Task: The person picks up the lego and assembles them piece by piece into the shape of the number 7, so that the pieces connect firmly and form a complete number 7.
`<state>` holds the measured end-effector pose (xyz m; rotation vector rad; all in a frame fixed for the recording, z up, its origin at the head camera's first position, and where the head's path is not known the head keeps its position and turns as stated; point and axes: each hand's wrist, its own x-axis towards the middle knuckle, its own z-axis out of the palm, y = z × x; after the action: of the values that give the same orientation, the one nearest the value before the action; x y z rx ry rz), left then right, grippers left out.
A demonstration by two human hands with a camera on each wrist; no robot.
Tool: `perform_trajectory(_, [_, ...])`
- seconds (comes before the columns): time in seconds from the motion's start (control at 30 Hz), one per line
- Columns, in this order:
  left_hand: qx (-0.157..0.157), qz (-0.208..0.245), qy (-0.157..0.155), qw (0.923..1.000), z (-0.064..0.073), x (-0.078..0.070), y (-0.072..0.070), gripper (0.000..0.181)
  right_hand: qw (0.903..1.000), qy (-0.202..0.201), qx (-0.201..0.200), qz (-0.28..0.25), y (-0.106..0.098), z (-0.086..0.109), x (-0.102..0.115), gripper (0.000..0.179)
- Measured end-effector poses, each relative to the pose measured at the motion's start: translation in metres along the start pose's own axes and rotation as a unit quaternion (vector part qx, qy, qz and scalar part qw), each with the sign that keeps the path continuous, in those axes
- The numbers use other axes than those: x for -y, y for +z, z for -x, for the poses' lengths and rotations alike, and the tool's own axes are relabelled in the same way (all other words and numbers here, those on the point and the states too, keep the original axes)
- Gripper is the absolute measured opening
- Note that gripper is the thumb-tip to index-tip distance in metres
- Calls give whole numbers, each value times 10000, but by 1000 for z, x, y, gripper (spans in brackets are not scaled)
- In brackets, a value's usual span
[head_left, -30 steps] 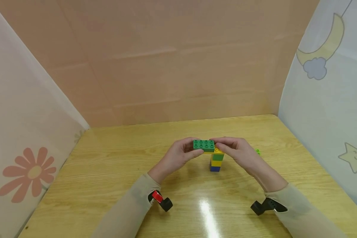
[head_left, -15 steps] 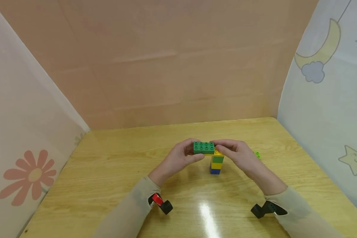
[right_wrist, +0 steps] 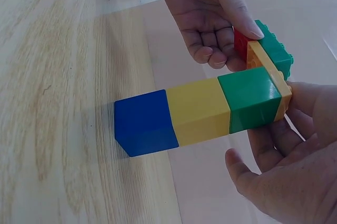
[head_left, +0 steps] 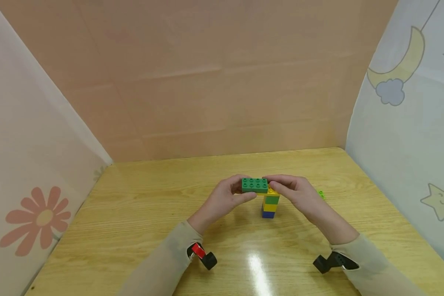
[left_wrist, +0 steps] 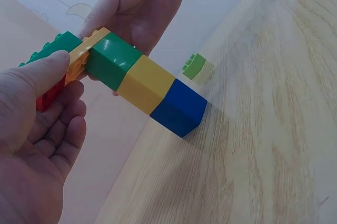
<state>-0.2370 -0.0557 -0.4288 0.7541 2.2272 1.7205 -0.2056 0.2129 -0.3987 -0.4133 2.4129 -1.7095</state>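
A tower of toy building bricks stands on the table, with a blue brick (right_wrist: pixel 145 124) at the bottom. Above that come a yellow brick (right_wrist: pixel 197 110) and a green brick (right_wrist: pixel 250 97). A flat yellow plate (head_left: pixel 272 191) crosses the top and juts left. On its overhanging part sits a green eight-stud brick (head_left: pixel 254 185); a red brick (left_wrist: pixel 49 96) shows below the plate. My left hand (head_left: pixel 222 199) pinches this overhanging end, thumb in front. With thumb and fingertips, my right hand (head_left: pixel 299 193) grips the plate's right end; its fingers are partly hidden behind the tower.
A small light-green brick (left_wrist: pixel 194 66) lies on the wooden table (head_left: pixel 163 205), to the right of the tower and behind my right hand. A plain hanging cloth (head_left: pixel 222 82) closes off the back, with patterned cloths on both sides.
The head view has shifted slightly, so everything sits a little lower in it. Both hands keep the same hold, and the bricks show no visible rearrangement.
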Motion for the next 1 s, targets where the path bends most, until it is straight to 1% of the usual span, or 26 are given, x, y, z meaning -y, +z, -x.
perform_trajectory(0.23, [-8, -141, 1, 9999, -1, 1, 2, 36, 9999, 90, -65, -14, -1, 3, -1, 45])
perform_trajectory(0.5, [-52, -213, -34, 9998, -4, 2, 4, 37, 9994, 33, -188, 277, -7, 8, -3, 45])
perform_trajectory(0.6, [-61, -105, 23, 9999, -5, 2, 4, 40, 9991, 19, -190, 377, -9, 9, -4, 45])
perform_trajectory(0.73, [-39, 47, 191, 9998, -5, 2, 4, 43, 9991, -39, -113, 411, -9, 10, -5, 45])
perform_trajectory(0.83, [47, 128, 283, 9995, -6, 3, 2, 40, 9989, -91, -85, 450, -9, 10, -5, 45])
perform_trajectory(0.9, [136, 222, 287, 9992, -6, 3, 1, 37, 9988, -104, -104, 476, -9, 10, -5, 45])
perform_trajectory(1.0, [265, 494, 221, 9982, -6, 3, -1, 33, 9986, -71, -151, 503, -9, 9, -6, 44])
